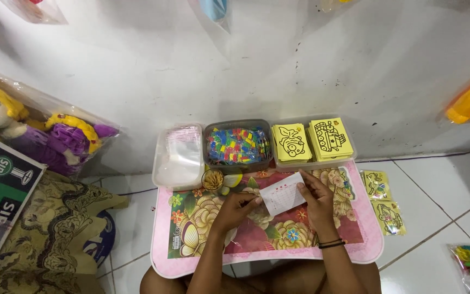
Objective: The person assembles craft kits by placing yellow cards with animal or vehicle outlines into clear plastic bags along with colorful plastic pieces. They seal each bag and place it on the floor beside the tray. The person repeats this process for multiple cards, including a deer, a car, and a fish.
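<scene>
Both hands are holding a small clear bag (282, 197) w/ red print on it, over the middle of the flowery pink bench (354, 253). The left hand (239, 207) is pinching the bag's left edge, fingers closed on it. The right hand (316, 200) is gripping the right side, thumb on top, also clamped on the bag. The bag is sitting up off the bench a bit, between the two hands, tilted.

It looks like the bag is being opened or held ready at the mouth, prob. an early packing step, since nothing is showing inside it yet. Can't tell if the mouth is open.

At the back of the bench, by the wall, 3 tubs are sitting in a row: a clear tub of more bags (179, 155) on the left, a grey tub of coloured bits (237, 145) in the middle, and a tub of yellow picture cards (312, 140) on the right. A little round cup of sticks (213, 180) is standing just in front of the grey tub, near the left hand.

The next move is prob. needing one hand to let go and the other to keep the bag's mouth spread, so it isn't flopping shut. Two packed yellow cards (383, 202) are lying on the floor just right of the bench.
</scene>
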